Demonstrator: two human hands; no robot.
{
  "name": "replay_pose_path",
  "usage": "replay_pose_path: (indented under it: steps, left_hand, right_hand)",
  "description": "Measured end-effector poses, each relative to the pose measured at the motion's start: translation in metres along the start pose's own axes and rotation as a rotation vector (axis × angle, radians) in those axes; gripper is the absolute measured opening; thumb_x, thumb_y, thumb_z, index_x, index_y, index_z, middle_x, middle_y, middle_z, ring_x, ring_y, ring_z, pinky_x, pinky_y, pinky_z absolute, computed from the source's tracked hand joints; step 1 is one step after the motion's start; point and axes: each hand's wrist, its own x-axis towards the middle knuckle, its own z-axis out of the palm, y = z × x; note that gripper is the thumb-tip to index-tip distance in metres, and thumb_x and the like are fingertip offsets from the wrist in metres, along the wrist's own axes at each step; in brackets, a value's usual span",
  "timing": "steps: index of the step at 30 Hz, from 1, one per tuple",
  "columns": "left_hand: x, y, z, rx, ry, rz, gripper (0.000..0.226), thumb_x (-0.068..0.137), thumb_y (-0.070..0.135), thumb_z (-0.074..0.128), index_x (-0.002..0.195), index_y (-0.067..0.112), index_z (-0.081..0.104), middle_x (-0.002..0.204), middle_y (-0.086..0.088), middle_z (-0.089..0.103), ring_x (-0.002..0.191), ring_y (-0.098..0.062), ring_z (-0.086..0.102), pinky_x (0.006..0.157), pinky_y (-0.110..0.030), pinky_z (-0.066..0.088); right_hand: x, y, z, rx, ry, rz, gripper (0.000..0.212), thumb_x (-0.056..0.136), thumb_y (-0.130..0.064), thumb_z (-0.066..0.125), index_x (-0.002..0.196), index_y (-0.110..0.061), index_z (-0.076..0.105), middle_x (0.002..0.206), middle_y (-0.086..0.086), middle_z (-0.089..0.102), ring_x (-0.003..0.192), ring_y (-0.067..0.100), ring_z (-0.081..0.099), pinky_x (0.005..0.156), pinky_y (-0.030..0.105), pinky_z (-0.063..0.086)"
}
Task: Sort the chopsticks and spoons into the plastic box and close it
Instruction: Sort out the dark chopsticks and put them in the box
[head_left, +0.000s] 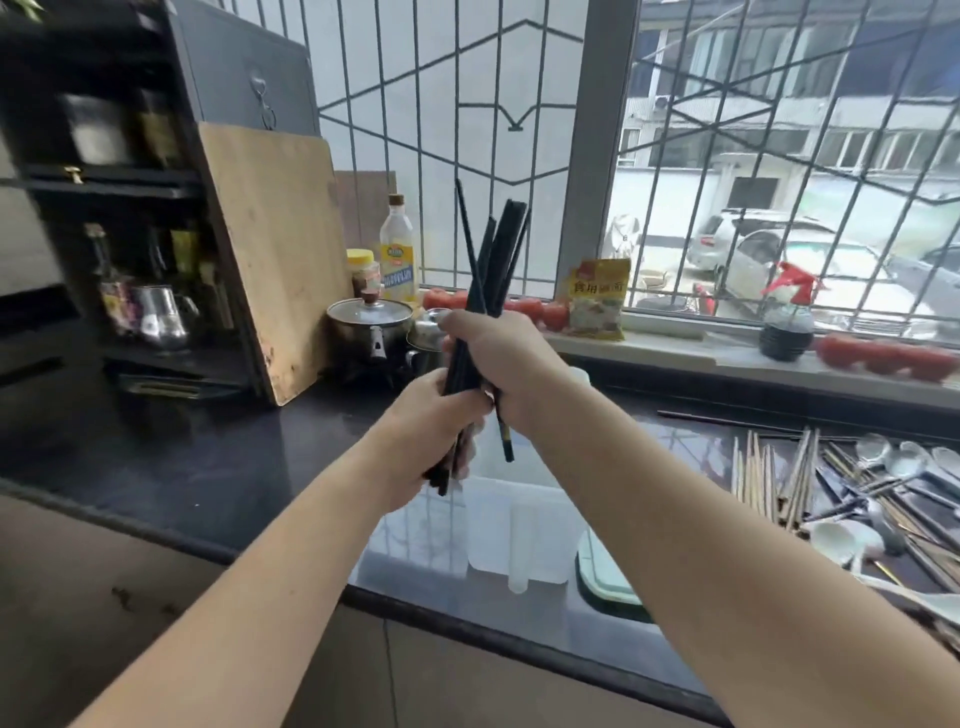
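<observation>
Item: bundle of black chopsticks (488, 291), held upright and fanned at the top, above the dark bench (218, 467) in front of the barred window. Left hand (421, 441) grips the lower part of the bundle, fingers curled round it; right hand (498, 358) grips the same bundle just above, fingers wrapped, the two hands touching. One dark chopstick with a gold band pokes down below the right hand. Plastic box (514, 530): clear, open-topped, standing on the bench directly beneath the hands; contents cannot be told. Pale green lid (605, 577): lies flat on the bench just right of the box, partly hidden by the right forearm. Loose stock, right end of the bench: wooden chopsticks (769, 478), metal spoons (893, 462) and a white ceramic spoon (841, 540), heaped together and crossing one another. Other articles: wooden cutting board (275, 260) leaning against a dark shelf unit at left; lidded steel pot (369, 322) behind the hands; oil bottle (399, 254); yellow packet (600, 299) and dark spray bottle (787, 322) on the window sill.
</observation>
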Motion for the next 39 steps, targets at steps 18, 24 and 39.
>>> replay_pose_path:
  steps: [18, 24, 39]
  left_hand:
    - [0.012, -0.061, -0.11, 0.226, 0.371, 0.301, 0.032, 0.091, 0.028, 0.075, 0.119, 0.02, 0.06, 0.095, -0.005, 0.075, 0.094, -0.014, 0.072, 0.093, -0.03, 0.053]
    - [0.033, -0.081, -0.09, 0.111, 0.54, 0.179, 0.034, 0.099, 0.026, 0.067, 0.088, -0.003, 0.054, 0.056, -0.006, 0.057, 0.056, -0.021, 0.062, 0.08, -0.05, 0.06]
    - [0.028, -0.156, -0.073, -0.497, 0.589, -0.18, 0.036, 0.103, 0.024, 0.06, 0.07, 0.01, 0.053, 0.066, -0.007, 0.056, 0.059, -0.022, 0.062, 0.063, -0.037, 0.056]
  right_hand:
    - [0.026, 0.157, 0.14, -0.111, -0.079, -0.325, 0.011, 0.094, -0.009, 0.06, 0.094, -0.017, 0.067, 0.075, -0.009, 0.068, 0.069, -0.003, 0.063, 0.057, 0.016, 0.048]
    - [0.027, 0.192, 0.134, -0.209, -0.143, -0.193, 0.026, 0.09, -0.002, 0.055, 0.073, -0.021, 0.057, 0.063, -0.009, 0.061, 0.056, 0.0, 0.05, 0.053, 0.018, 0.039]
    - [-0.009, 0.209, 0.096, -0.171, 0.031, -0.103, 0.022, 0.094, -0.014, 0.06, 0.107, -0.028, 0.07, 0.105, -0.005, 0.066, 0.1, 0.008, 0.065, 0.092, 0.025, 0.053]
